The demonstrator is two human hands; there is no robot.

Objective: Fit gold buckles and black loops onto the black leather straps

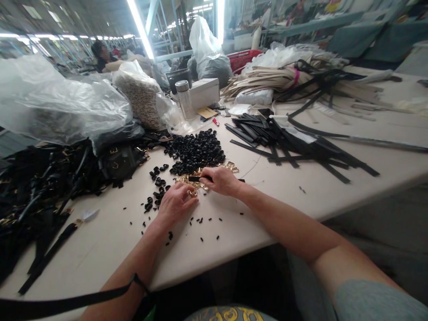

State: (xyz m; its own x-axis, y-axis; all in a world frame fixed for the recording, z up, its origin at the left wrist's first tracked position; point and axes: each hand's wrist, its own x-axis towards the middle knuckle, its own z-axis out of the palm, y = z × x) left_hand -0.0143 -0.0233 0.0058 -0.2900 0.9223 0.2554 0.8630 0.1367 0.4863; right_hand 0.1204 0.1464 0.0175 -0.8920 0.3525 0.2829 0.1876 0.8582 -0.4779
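My right hand (220, 179) is closed around a thin black strap (197, 179), holding it flat just above the table. My left hand (174, 203) rests beside it with its fingers curled at a small pile of gold metal buckles (230, 167); a gold piece shows at its fingertips. Behind both hands lies a heap of small black loops (197, 151), and several more loops (157, 178) are scattered to the left. Tiny black bits dot the beige table (110, 240) near my wrists.
A big mound of finished black straps with gold hardware (47, 187) fills the left side. Cut black strips (284, 138) lie to the right, beige straps (301, 78) behind them. Clear plastic bags (60, 102), a steel flask (183, 98) and a white box (205, 91) stand at the back. Another person (102, 55) sits far off.
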